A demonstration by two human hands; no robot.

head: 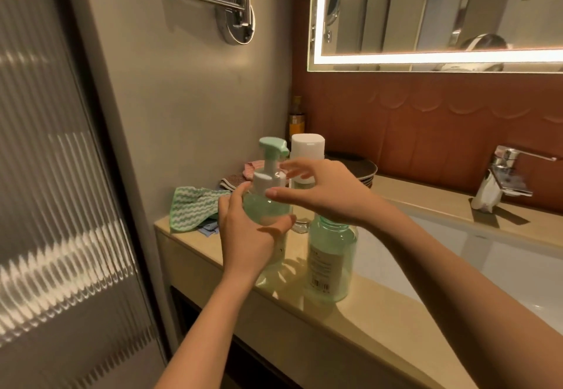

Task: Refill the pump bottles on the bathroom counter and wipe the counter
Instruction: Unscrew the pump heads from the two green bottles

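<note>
head view: the left hand [243, 236] wraps the body of the green pump bottle [265, 209], which stands on the counter [380, 306]. the right hand [323, 193] has its fingers spread at the pump's white collar (pinching or not, i cannot tell). an uncapped green bottle [332, 260] stands just right of the grip, and a green cloth [195, 209] lies to its left.

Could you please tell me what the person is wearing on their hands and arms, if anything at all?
The left hand and right hand are bare: no gloves, and no ring, watch or bracelet shows. The left arm and right arm are uncovered down to the picture's edge, so no sleeve is in view.
</note>
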